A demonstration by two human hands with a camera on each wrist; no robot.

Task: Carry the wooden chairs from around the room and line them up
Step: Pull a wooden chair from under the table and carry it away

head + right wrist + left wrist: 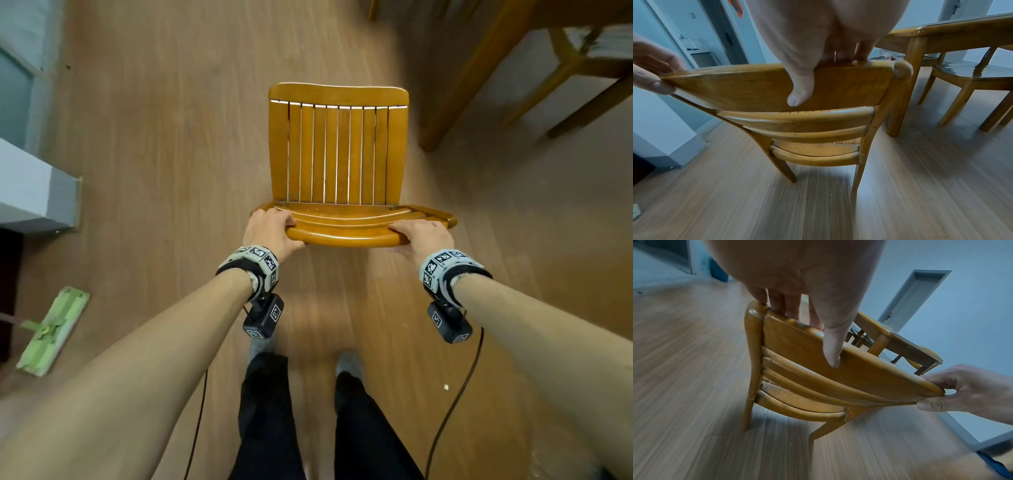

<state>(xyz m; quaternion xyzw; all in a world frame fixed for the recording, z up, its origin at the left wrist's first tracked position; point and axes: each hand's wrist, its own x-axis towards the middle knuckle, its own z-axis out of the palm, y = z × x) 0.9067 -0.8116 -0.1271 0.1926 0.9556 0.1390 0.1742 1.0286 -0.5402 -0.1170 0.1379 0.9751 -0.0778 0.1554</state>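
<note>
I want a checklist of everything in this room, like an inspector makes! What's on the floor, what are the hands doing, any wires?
Surface: wooden plank floor, a small pale scrap near the right foot.
Job's things: wooden chair, held by its top back rail; whether its legs touch the floor cannot be told.
Clutter: green flat mop lying on the floor at left.
Hands: left hand and right hand each grip one end of the top rail, thumbs on the near face.
Cables: dark cable hanging from the right wrist camera, another from the left.
Surroundings: wooden table with a second chair under it, grey doors, pale walls.
</note>
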